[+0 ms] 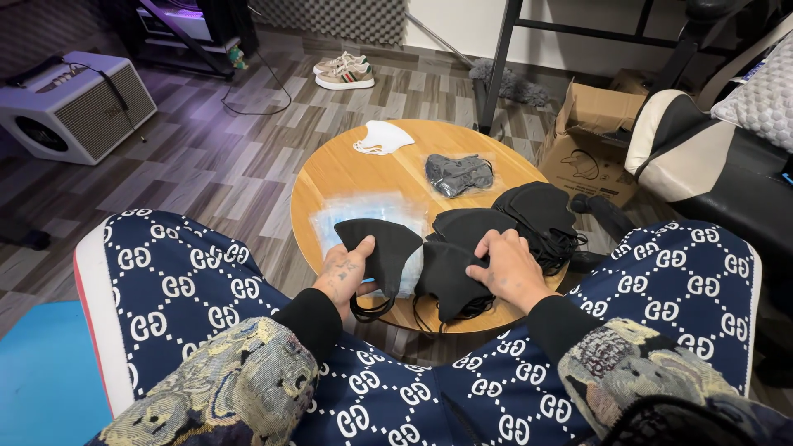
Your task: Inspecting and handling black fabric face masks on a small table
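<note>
Our left hand point(345, 272) pinches a black mask point(385, 252) by its near edge, fingers closed on the fabric, its ear loop dangling below over the counter point(351, 169) rim. Just right of it, our right hand point(508, 268) lies flat, fingers spread, on a second black mask point(450, 277) at the front of a pile of black masks point(537, 215). Under the held mask lies a clear plastic bag point(363, 211). Farther back sit a bagged grey mask point(459, 174) and a white mask point(382, 137).
</note>
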